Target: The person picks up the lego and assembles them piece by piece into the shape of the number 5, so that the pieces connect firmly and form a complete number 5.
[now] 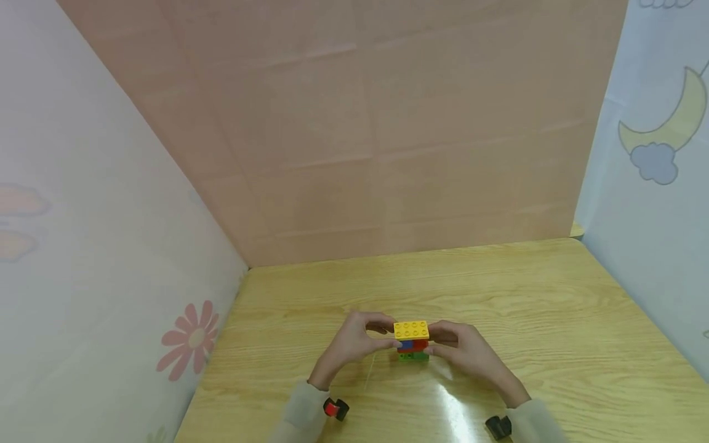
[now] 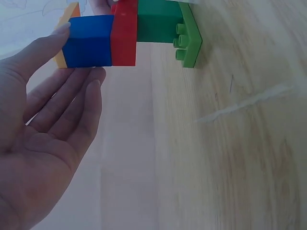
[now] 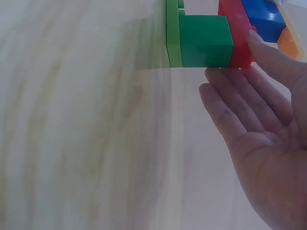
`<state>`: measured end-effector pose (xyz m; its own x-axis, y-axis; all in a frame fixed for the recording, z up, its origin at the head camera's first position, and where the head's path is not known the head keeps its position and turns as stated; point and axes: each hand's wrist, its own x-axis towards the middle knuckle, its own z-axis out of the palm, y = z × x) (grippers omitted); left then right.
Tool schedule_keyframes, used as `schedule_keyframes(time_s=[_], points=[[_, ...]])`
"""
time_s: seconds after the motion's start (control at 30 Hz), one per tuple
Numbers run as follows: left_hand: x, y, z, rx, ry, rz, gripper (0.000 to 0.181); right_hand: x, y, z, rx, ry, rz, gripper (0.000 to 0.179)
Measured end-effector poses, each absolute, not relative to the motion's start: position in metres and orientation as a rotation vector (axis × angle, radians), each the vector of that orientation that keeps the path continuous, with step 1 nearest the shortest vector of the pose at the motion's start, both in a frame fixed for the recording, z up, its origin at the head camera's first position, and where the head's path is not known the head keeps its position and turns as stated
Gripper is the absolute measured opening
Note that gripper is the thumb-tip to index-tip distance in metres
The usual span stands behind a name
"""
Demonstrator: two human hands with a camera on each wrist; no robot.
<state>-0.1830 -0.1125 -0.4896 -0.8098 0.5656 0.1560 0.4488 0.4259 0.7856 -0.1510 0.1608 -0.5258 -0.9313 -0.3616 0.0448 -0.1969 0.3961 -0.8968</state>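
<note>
A small tower of toy building bricks stands on the table between both hands. Its top is a yellow brick (image 1: 412, 330) with studs showing. Beneath that come a blue brick (image 2: 88, 40), a red brick (image 2: 123, 36), a dark green brick (image 3: 206, 40) and a light green base brick (image 2: 193, 43). From the left side, the left hand (image 1: 354, 338) pinches the blue brick just under the yellow one, thumb in front and fingers behind. Opposite it, the right hand (image 1: 465, 349) holds the red brick between thumb and fingers. Fingertips behind the tower are partly hidden in the head view.
The wood-grain table (image 1: 310, 289) extends around the tower. A brown sheet (image 1: 388, 123) rises at its back edge. Pale printed walls flank it, one with a flower (image 1: 196, 338), the other with a moon (image 1: 672, 117). Both wrists wear dark straps.
</note>
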Motion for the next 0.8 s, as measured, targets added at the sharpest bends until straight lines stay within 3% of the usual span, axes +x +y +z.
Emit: schedule_keyframes(time_s=[0.8], points=[[-0.219, -0.106, -0.514, 0.479, 2.317, 1.617, 0.039, -0.175, 0.158, -0.532, -0.411, 2.473, -1.562, 0.041]])
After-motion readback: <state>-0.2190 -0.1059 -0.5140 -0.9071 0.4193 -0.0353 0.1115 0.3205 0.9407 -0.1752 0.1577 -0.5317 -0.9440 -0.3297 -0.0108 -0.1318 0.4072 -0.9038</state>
